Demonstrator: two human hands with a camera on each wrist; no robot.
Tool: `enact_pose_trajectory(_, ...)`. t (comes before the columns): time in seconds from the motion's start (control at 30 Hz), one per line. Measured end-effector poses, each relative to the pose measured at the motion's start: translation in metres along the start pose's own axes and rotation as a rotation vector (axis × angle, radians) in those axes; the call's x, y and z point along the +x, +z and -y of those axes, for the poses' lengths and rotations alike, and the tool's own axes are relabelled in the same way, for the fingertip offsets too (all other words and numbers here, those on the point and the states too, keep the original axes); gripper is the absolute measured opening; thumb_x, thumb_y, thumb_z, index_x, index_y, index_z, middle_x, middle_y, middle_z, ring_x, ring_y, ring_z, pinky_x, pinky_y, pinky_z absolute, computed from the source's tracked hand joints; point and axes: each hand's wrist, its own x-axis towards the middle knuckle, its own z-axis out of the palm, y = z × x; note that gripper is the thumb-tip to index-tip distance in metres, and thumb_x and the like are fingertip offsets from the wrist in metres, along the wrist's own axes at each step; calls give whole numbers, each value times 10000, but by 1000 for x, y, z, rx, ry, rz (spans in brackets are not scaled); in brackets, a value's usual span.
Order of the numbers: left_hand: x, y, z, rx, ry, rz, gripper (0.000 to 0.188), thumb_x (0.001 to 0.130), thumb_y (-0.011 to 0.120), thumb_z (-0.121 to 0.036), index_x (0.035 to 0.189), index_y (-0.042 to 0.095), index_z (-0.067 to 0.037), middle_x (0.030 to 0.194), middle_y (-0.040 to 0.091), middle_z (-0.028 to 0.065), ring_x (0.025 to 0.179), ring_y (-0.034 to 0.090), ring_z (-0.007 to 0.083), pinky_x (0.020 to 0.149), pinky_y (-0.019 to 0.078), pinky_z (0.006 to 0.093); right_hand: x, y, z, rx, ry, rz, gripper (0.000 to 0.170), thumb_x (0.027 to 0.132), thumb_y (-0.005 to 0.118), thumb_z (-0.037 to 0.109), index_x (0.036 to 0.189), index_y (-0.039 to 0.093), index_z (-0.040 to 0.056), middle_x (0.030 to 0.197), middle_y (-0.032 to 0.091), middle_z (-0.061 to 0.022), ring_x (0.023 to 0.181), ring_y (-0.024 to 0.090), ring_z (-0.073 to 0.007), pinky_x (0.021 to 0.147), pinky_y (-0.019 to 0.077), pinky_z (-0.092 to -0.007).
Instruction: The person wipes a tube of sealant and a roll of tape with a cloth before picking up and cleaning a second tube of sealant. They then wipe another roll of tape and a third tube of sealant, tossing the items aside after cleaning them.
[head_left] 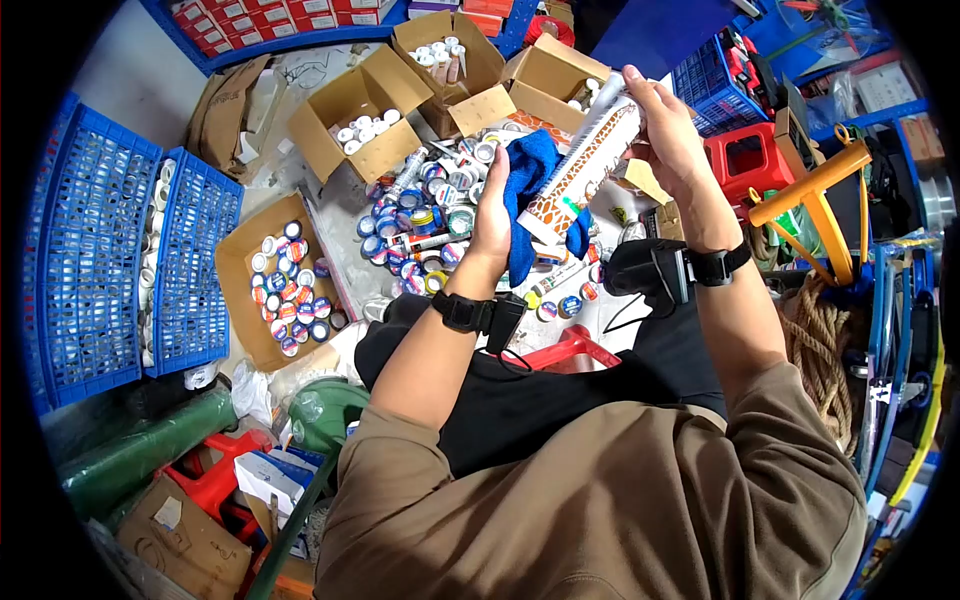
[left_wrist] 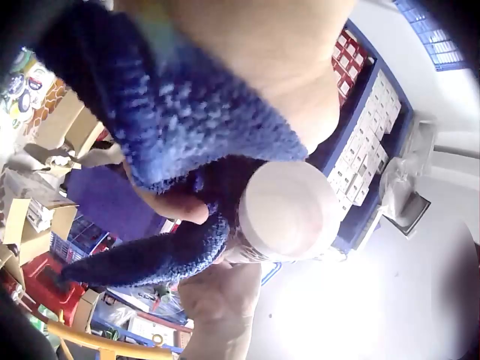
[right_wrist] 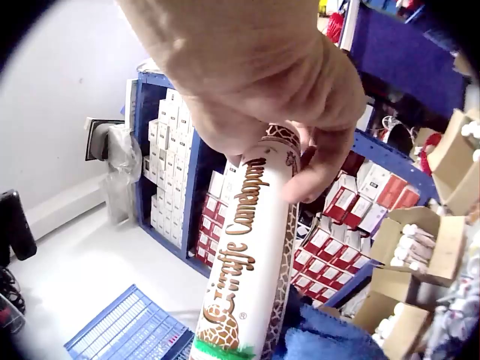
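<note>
A white tube with brown giraffe-pattern print (head_left: 585,170) (right_wrist: 247,247) slants between the two hands. My right hand (head_left: 668,130) (right_wrist: 277,82) grips its upper end, thumb and fingers curled round it. My left hand (head_left: 488,225) (left_wrist: 262,60) holds a blue cloth (head_left: 530,175) (left_wrist: 202,112) beside the tube's lower part; the cloth covers most of its fingers. In the left wrist view the tube's round pale end (left_wrist: 289,210) faces the camera, next to the cloth. A green mark shows low on the tube's print.
Beyond the hands lies a pile of loose tubes and round-ended containers (head_left: 430,205). Open cardboard boxes (head_left: 345,110) with white-capped items stand behind it, and another box (head_left: 240,300) stands left. Blue crates (head_left: 95,250) are far left; a red stool (head_left: 745,160) and yellow frame (head_left: 825,205) stand right.
</note>
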Motion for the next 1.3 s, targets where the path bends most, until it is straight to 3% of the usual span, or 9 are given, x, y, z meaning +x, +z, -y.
enact_pose_trajectory(0.17, 14, -17, 5, 46, 93, -257, 647, 988, 394, -573, 1305, 521, -22, 1218, 617, 207, 1080, 653, 349, 922, 548, 449, -3, -10, 12, -11, 13, 16, 569, 915, 658, 506, 1123, 611, -21, 840, 630, -39, 701, 634, -93, 551, 552, -229)
enact_pose_trajectory(0.23, 11, -24, -5, 282, 66, -388, 526, 979, 425, -542, 1172, 585, -80, 963, 693, 98, 742, 691, 217, 574, 560, 325, 4, -42, 18, -98, -82, 26, 519, 911, 686, 457, 1090, 626, -26, 888, 664, -63, 729, 651, -120, 629, 559, -247)
enact_pose_trajectory(0.3, 10, -7, -11, 160, 97, -478, 460, 996, 418, -486, 1035, 626, -77, 807, 690, 61, 577, 647, 148, 446, 481, 245, 22, -79, 16, -126, -186, -73, 521, 893, 719, 437, 1085, 634, -39, 933, 691, -98, 764, 672, -147, 698, 567, -281)
enact_pose_trajectory(0.5, 21, -12, -6, 220, 27, -517, 431, 996, 431, -457, 1054, 621, -75, 867, 699, 76, 664, 679, 185, 557, 515, 264, 80, -195, -7, -854, -261, -454, 723, 773, 765, 601, 1126, 676, -24, 915, 733, -109, 828, 706, -171, 746, 552, -304)
enact_pose_trajectory(0.77, 50, -56, 12, 357, 4, -605, 429, 991, 432, -451, 1064, 623, -74, 897, 699, 64, 730, 674, 192, 540, 505, 306, 185, -294, -146, -793, 156, -453, 636, 784, 759, 497, 1124, 635, -26, 769, 716, -121, 748, 716, -209, 708, 561, -345)
enact_pose_trajectory(0.9, 73, -73, 36, 406, -58, -762, 460, 994, 399, -500, 1039, 636, -108, 868, 701, 48, 734, 674, 183, 546, 485, 277, 244, -320, -241, -763, 193, -421, 661, 709, 819, 411, 1139, 607, -44, 1045, 695, -247, 990, 685, -355, 893, 534, -407)
enact_pose_trajectory(0.93, 76, -79, 43, 402, -79, -785, 457, 996, 401, -496, 1052, 630, -105, 882, 699, 51, 730, 673, 183, 545, 487, 276, 255, -319, -261, -899, 126, -414, 559, 761, 801, 344, 1123, 584, -22, 763, 711, -112, 615, 694, -194, 617, 556, -333)
enact_pose_trajectory(1.1, 102, -85, 80, 399, -152, -908, 438, 999, 429, -471, 1128, 594, -86, 916, 685, 56, 730, 663, 166, 494, 490, 251, 317, -309, -364, -794, 95, -290, 570, 710, 798, 214, 1177, 557, -9, 1052, 657, -264, 1025, 641, -352, 906, 512, -430)
enact_pose_trajectory(1.3, 123, -108, 101, 446, -208, -1078, 461, 993, 441, -471, 1167, 582, -67, 966, 685, 67, 750, 669, 173, 526, 506, 253, 361, -293, -428, -842, 134, -198, 454, 789, 648, 29, 1228, 552, 93, 1252, 457, -252, 1093, 583, -456, 981, 489, -472)
